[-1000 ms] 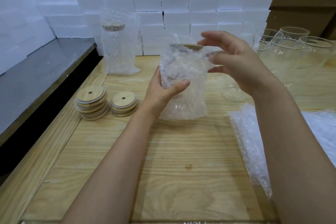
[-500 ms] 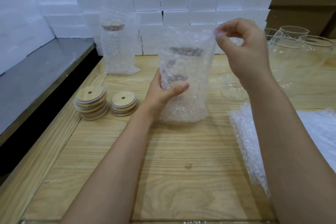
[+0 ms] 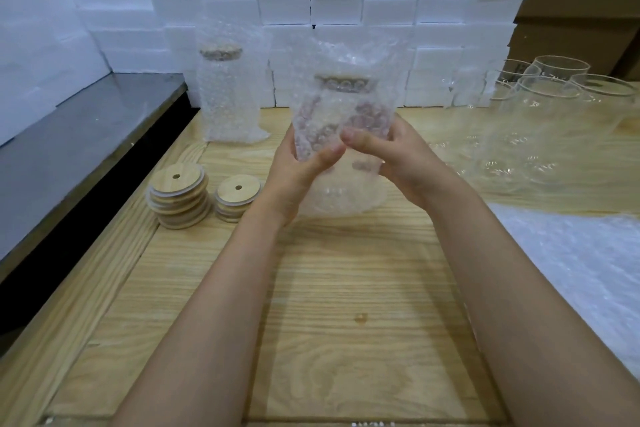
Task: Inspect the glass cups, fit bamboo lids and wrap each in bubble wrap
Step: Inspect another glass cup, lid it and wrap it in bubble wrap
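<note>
Head view: left hand (image 3: 294,173) and right hand (image 3: 398,156) clasp the wrapped cup (image 3: 341,135), fingers curled round it; wrapping step; next, probably closing the open top.

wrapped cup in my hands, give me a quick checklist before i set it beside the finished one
1. Grip: left hand and right hand both curl round the wrapped cup: ok.
2. Lid: the bamboo lid sits level on the rim, seen through the wrap: ok.
3. Sides covered by wrap: ok.
4. Closure: the wrap top stands open above the lid: not ok.
5. Glass free of cracks: cannot tell through the bubbles.
6. Landing spot: bare table shows by the finished cup: ok.
</note>
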Available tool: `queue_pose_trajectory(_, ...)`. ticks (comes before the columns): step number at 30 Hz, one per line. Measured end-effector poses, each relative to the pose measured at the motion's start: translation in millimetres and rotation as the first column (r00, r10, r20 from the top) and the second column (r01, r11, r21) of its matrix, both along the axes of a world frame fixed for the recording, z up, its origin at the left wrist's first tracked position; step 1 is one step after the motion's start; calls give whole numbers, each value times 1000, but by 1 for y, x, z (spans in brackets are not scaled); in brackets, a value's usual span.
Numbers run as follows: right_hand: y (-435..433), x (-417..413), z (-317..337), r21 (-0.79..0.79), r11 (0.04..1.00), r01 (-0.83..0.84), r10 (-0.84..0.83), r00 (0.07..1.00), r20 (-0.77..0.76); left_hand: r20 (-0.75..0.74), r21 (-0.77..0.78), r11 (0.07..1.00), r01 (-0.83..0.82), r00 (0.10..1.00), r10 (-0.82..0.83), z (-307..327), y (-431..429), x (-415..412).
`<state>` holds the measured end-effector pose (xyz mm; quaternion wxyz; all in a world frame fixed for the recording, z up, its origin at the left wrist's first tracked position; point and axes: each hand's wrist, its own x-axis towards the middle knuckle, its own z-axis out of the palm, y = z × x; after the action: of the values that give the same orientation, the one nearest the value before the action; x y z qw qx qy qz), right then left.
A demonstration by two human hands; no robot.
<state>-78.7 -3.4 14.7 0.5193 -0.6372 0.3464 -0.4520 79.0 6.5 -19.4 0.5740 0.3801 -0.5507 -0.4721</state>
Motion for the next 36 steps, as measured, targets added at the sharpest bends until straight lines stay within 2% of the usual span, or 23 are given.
queue_pose_trajectory(3, -4, -1, -4, 12, 995, 99, -99, 995, -1, 108, -51, 998, -23, 994, 28, -1, -2, 3)
queue_pose_trajectory(5, -6, 1, -5, -14, 981, 192, -192, 981, -12, 173, -95, 983, -157, 970, 171, -3, -2, 0)
queue_pose_trajectory(8, -8, 8, -9, -72, 943, 325, -327, 945, -10, 128, -156, 905, -397, 900, 417, -9, -4, -9)
queue_pose_trajectory(11, -10, 14, -12, -67, 910, 409, -410, 912, -4, 108, -233, 886, -400, 895, 433, -13, -5, -15)
queue_pose_trajectory(14, -10, 12, -11, -71, 903, 424, -427, 904, -36, 132, -249, 881, -403, 887, 443, -15, -5, -17)
queue_pose_trajectory(18, -6, 0, 6, 5, 953, 303, -299, 944, -139, 62, -162, 903, -398, 909, 412, -11, -4, -16)
queue_pose_trajectory(21, -2, -11, 21, 134, 980, 146, -126, 982, -143, 79, -91, 958, -271, 957, 278, -8, 0, -12)
queue_pose_trajectory(24, -1, -22, 27, 203, 978, 48, -25, 993, -115, 91, -58, 984, -169, 981, 174, -8, 2, -10)
queue_pose_trajectory(28, -1, -30, 27, 251, 965, -78, 106, 989, -100, 115, 10, 978, -206, 972, 204, -9, 1, -11)
queue_pose_trajectory(32, 1, -37, 27, 228, 946, -230, 259, 960, -109, 84, 36, 975, -218, 973, 214, -9, -2, -8)
queue_pose_trajectory(34, -1, -37, 23, 159, 973, -167, 191, 970, -150, 57, 35, 982, -183, 982, 181, -9, -2, -4)
queue_pose_trajectory(36, -4, -36, 16, 32, 999, 8, 1, 963, -269, 49, 25, 989, -143, 989, 142, -10, -2, 0)
